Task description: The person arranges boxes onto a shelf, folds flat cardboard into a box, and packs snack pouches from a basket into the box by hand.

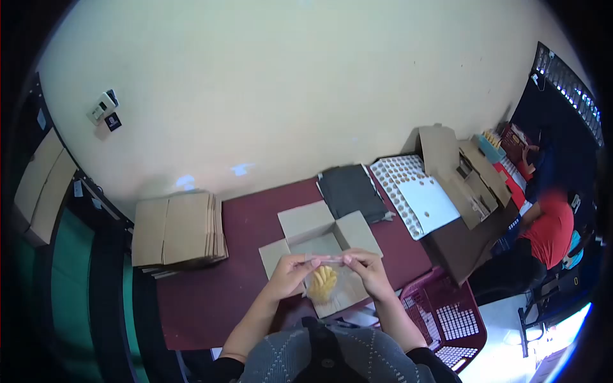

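Note:
A clear plastic bag (324, 285) with pale yellow, finger-shaped pieces inside hangs between my two hands. My left hand (292, 273) pinches one top corner of the bag between thumb and fingers. At the opposite corner, my right hand (367, 267) pinches the top edge in the same way, so the edge is stretched across. Just behind and below the bag, an open cardboard box (361, 235) sits on the table with its flaps folded outward. Its near side is partly hidden by my hands and the bag.
Flattened cartons (179, 230) are stacked on the dark red table (255, 217) at left. Black folded material (351, 191) and a white sheet with rows of small round pieces (421, 201) lie behind right. A maroon plastic basket (447, 316) stands right. Someone in a red shirt (550, 230) works farther right.

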A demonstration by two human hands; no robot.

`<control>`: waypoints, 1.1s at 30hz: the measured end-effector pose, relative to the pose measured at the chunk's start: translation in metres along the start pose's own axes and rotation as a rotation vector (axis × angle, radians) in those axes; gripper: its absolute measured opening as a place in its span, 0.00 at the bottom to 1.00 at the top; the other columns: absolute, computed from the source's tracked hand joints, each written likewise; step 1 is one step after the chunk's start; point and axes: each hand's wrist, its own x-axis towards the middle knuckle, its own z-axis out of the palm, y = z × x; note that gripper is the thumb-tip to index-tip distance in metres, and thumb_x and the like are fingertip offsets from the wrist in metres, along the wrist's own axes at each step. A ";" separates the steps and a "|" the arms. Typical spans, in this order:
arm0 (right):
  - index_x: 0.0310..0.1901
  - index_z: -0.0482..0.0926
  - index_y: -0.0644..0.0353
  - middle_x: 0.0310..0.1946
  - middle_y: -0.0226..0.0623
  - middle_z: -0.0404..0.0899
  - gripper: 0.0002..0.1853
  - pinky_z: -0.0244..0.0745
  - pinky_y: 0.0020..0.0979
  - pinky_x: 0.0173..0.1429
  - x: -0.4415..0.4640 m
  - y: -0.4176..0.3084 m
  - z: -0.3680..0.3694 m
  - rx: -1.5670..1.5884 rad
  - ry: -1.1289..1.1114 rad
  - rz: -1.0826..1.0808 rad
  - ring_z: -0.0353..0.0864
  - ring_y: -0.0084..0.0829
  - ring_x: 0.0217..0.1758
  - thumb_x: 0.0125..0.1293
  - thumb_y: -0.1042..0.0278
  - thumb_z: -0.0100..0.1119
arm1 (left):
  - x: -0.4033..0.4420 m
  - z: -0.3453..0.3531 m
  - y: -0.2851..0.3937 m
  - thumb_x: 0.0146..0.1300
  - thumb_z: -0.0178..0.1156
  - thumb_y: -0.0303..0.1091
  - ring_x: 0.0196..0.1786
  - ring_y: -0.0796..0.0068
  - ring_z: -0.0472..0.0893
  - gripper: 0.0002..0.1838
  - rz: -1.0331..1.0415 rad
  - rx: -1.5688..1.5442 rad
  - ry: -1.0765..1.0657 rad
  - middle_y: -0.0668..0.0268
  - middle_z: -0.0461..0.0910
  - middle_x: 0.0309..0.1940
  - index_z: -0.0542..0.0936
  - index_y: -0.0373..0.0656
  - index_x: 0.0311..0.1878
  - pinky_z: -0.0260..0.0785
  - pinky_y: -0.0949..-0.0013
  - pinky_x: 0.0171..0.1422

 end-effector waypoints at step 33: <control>0.37 0.82 0.66 0.32 0.38 0.79 0.08 0.69 0.25 0.44 0.004 0.012 0.010 -0.105 0.008 -0.162 0.76 0.26 0.38 0.62 0.71 0.57 | 0.002 -0.010 0.005 0.60 0.58 0.25 0.41 0.80 0.81 0.10 0.156 0.172 0.099 0.63 0.83 0.38 0.82 0.42 0.45 0.51 0.58 0.71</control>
